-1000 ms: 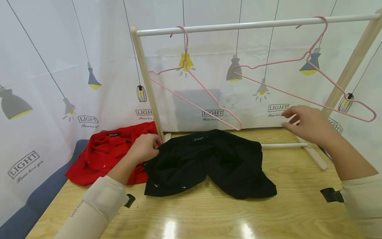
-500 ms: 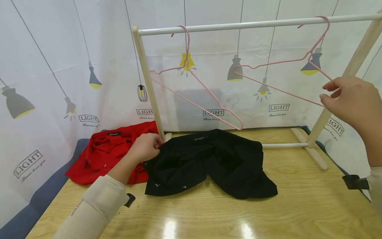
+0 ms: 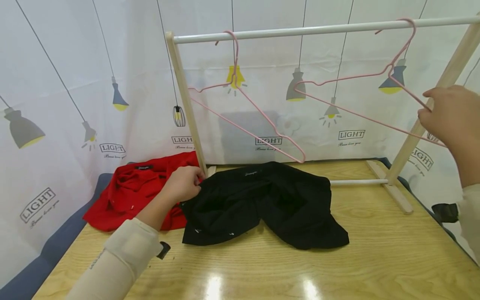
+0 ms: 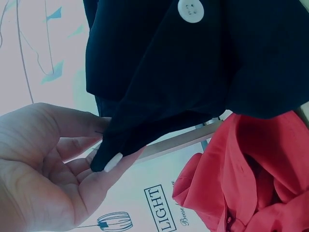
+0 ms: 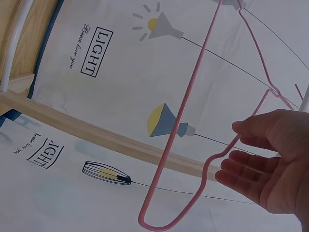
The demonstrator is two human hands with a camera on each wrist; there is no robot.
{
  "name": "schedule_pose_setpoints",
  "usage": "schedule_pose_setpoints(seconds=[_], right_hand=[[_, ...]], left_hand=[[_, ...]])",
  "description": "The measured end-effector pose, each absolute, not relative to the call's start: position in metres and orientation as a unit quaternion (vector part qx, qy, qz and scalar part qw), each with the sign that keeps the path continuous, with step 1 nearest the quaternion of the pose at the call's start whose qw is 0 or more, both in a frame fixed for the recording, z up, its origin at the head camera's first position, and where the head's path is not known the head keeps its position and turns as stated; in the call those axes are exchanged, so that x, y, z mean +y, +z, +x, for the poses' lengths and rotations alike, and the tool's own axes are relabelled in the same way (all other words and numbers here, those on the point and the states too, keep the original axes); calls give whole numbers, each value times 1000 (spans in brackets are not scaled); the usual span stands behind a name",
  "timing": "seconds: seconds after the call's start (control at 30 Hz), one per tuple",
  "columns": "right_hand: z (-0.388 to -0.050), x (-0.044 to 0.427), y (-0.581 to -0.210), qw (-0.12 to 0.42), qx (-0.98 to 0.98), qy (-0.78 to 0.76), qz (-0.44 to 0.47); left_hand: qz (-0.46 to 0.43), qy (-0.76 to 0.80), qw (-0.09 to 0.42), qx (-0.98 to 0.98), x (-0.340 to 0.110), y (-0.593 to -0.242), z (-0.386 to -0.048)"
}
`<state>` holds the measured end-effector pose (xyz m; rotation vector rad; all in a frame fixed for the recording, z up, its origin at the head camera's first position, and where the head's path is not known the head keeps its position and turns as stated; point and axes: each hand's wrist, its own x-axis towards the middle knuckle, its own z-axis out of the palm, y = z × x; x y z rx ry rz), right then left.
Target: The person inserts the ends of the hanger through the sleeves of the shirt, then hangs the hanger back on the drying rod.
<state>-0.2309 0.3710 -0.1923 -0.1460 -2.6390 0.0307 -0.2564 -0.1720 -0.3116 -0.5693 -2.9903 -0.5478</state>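
A black shirt [image 3: 258, 208] with white buttons lies spread on the table. My left hand [image 3: 183, 183] pinches its upper left corner; in the left wrist view, the left thumb and fingers hold the cloth beside a white button [image 4: 113, 163]. At the right, my right hand [image 3: 451, 112] grips the sloping right arm of a pink clothes hanger [image 3: 345, 78]. The right wrist view shows the hanger [image 5: 207, 169] passing between thumb and fingers. The hanger's hook stays over the rack's white bar [image 3: 300, 31].
Another pink hanger [image 3: 258, 112] hangs farther left on the bar. A red shirt [image 3: 131, 196] lies behind and left of the black one. The rack's wooden posts [image 3: 186, 100] and lower rod [image 3: 358, 182] stand at the back of the wooden table [image 3: 262, 275].
My right hand has moved right and up from beside the rack's right side to the hanger's arm, and its fingers have closed there. The left hand and black shirt have stayed put.
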Motion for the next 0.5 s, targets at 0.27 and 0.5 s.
schedule_pose_setpoints(seconds=[0.27,0.5], right_hand=[[-234,372,-195,237,-969,30,-54],[-235,374,-194,228,-972,32,-49]], left_hand=[[-179,-174,21,-968,-170,-311,-257],[-176,-174,22,-969,-171,-313,-258]])
